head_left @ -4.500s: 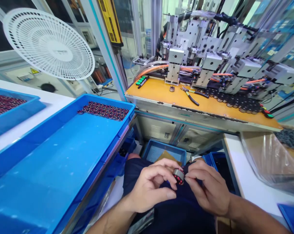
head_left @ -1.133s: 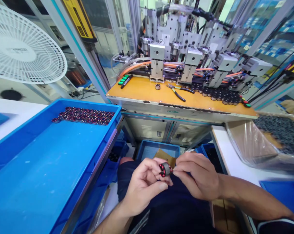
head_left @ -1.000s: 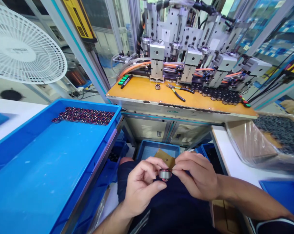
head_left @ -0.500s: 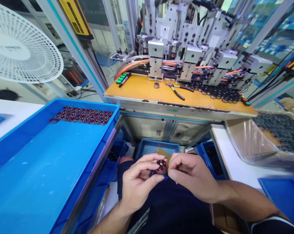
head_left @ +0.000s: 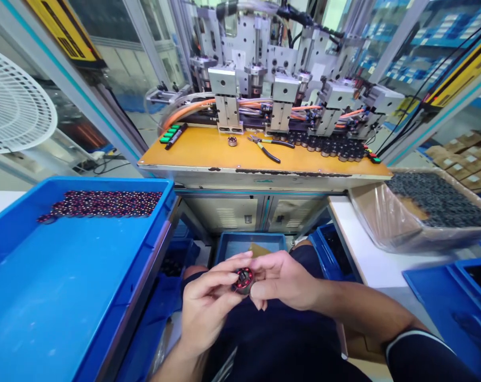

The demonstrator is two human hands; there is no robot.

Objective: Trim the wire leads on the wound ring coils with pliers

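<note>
Both hands are closed on one small wound part (head_left: 243, 280), round with red coils around a dark middle: the left hand (head_left: 206, 310) pinches it from below and the side with thumb and fingertips, the right hand (head_left: 282, 280) presses against its other side with fingers curled. The part sits between the two hands, low in front of the person, above the lap and a dark garment.

The biggest thing around is the machine (head_left: 280, 79) straight ahead, a row of grey metal blocks with orange hoses. Under it runs a yellow bench top (head_left: 240, 156). To the left lies a large blue tray (head_left: 65, 286), mostly bare, with a band of red-and-dark wound parts (head_left: 101, 203) along its far edge. A white fan (head_left: 13, 106) stands further left, partly out of view. To the right, a box lined with clear plastic (head_left: 384, 223) holds a heap of dark small pieces (head_left: 435, 199). Below the bench, just beyond the hands, is a small blue bin (head_left: 234, 246). On the bench top lie pliers (head_left: 268, 148), a marker with green caps beside it (head_left: 172, 135), and a single small ring (head_left: 232, 141).
</note>
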